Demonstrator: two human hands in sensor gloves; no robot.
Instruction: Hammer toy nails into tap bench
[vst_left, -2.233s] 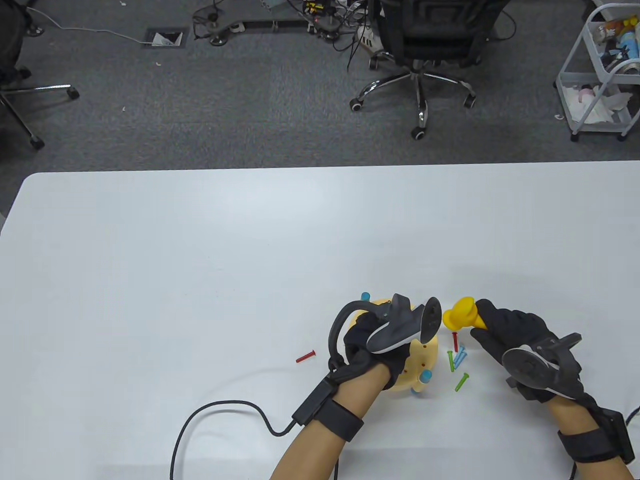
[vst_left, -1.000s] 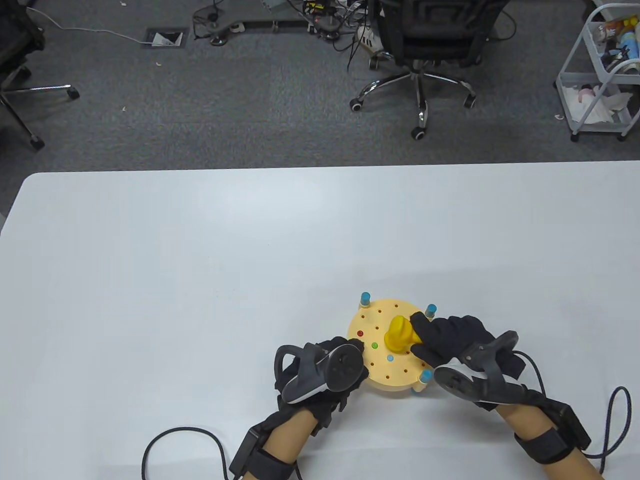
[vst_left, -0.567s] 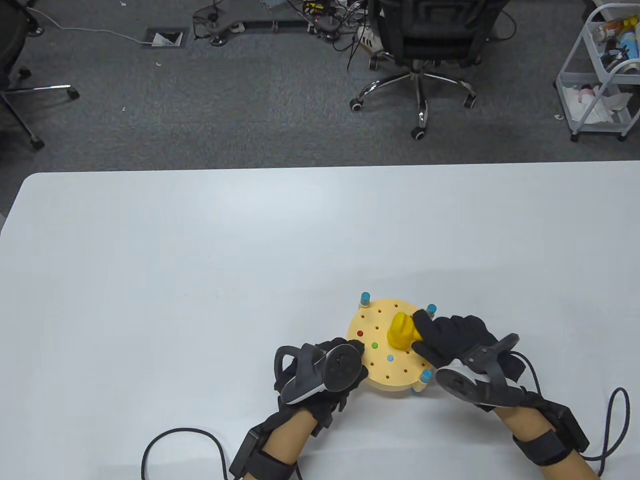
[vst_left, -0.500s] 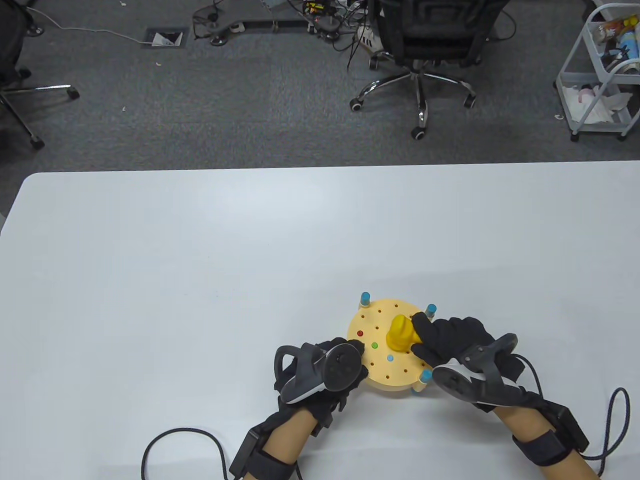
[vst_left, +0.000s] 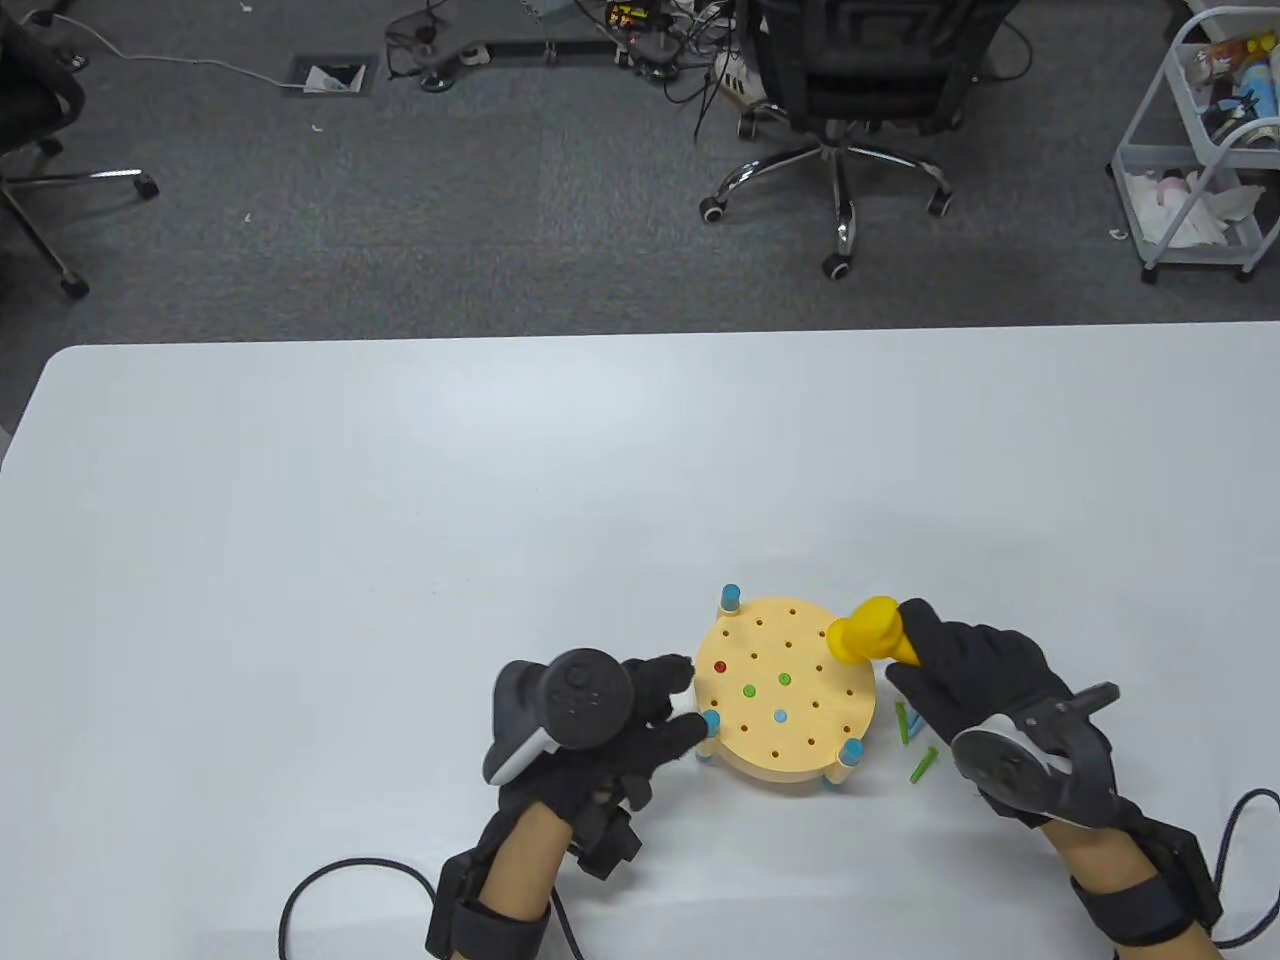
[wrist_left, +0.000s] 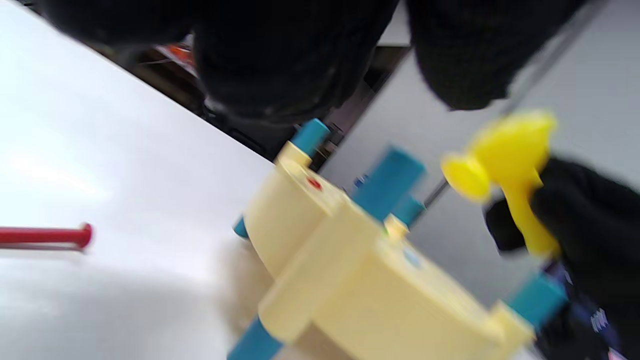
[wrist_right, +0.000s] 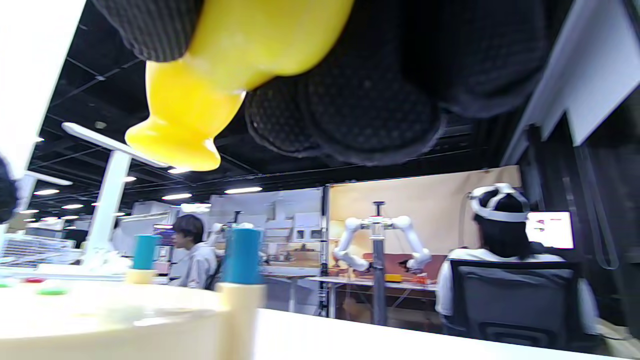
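The round cream tap bench (vst_left: 790, 735) stands on blue legs near the table's front edge. A red nail (vst_left: 720, 665), two green nails (vst_left: 785, 679) and a blue nail (vst_left: 780, 716) sit in its top. My right hand (vst_left: 930, 660) grips the yellow toy hammer (vst_left: 868, 632) by its handle, with the head raised over the bench's right edge. My left hand (vst_left: 690, 697) has its fingers spread and touches the bench's left edge and a blue leg (vst_left: 712, 720). The hammer also shows in the left wrist view (wrist_left: 505, 165) and the right wrist view (wrist_right: 225, 65).
Loose green nails (vst_left: 924, 765) and a blue nail (vst_left: 914, 718) lie on the table right of the bench, under my right hand. A red nail (wrist_left: 45, 236) lies on the table left of the bench. Glove cables trail at the front edge.
The hammer has lifted off the bench top and swung right. A second green nail now shows where its head was. My left hand has turned and spread along the bench's left edge.
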